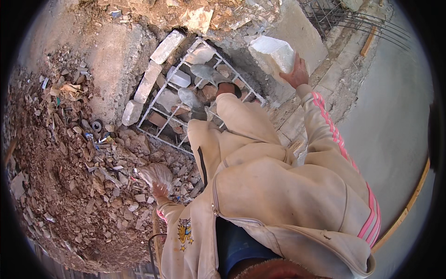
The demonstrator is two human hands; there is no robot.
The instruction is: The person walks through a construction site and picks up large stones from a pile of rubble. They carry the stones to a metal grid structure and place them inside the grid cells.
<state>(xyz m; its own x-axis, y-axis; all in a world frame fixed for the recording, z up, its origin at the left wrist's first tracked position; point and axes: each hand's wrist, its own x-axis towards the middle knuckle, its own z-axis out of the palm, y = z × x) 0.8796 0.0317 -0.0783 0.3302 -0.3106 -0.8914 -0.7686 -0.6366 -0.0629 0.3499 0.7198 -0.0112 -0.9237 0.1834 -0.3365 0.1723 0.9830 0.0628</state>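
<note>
A pale rough stone block (275, 50) tilts against the concrete slab at upper right. My right hand (296, 73) grips its right edge, fingers spread along that side. Lower left, above the rubble, my left hand (160, 189) is at a crumpled, see-through plastic bag (156, 174); the bag covers its fingers and it seems to hold it. My feet, in dusty grey shoes (188, 96), stand on a whitish metal grid (163, 139). Broken bricks and stones lie under the grid, among them a white block (179, 77).
Three pale blocks, one of them here (147, 82), line the grid's left side. Loose rubble (88, 195) covers the left. At right run a concrete slab (304, 32) and a smooth grey floor (371, 139). Rebar rods (376, 25) stick out at the top right.
</note>
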